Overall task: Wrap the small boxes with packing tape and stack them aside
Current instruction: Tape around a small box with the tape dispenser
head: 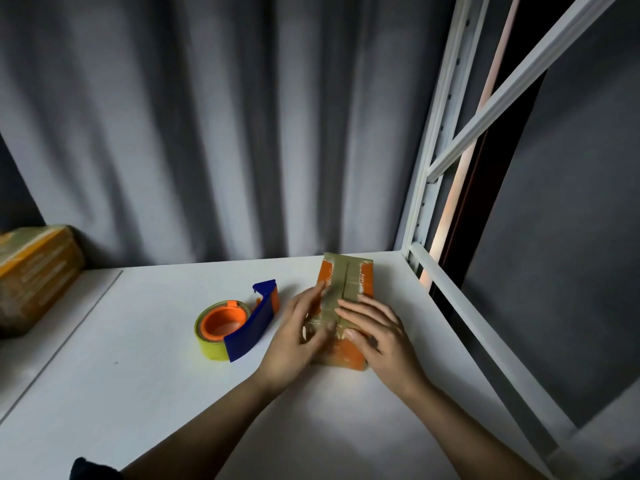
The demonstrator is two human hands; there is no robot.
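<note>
Box (346, 292): small oblong carton, orange card banded with glossy tan packing tape; a seam runs down the middle of its top. It lies flat near the right back corner of the surface, long axis running away from the person.
Surface (166, 393): smooth matte white top, with a thin seam line toward its left side.
Left hand (298, 337): lies against the box's left side and near end, fingers fairly straight and close together, pointing up and right onto the taped top; blurred, so the exact contact is hard to read.
Right hand (377, 337): flat on the near right part of the box, fingers straight and slightly fanned, thumb laid across the tape on top.
Grip: both hands are spread and pressing, neither curled round anything.
Tape dispenser (249, 323): blue plastic handle and blade arm, curved, with an orange hub; it rests on the surface just left of the left hand, apart from it.
Tape roll (213, 336): yellowish translucent ring on the orange hub.
Wrapped bundle (33, 275): boxy orange and tan shape with a taped sheen, at the far left edge, cut off by the frame and dim.
Curtain (207, 133): grey cloth in deep vertical folds behind the surface.
Frame (446, 133): white metal upright with small holes and a slanted bar, on the right.
Hidden: the box's near end and lower left side sit under the hands; printing on the orange card is too small to read.
</note>
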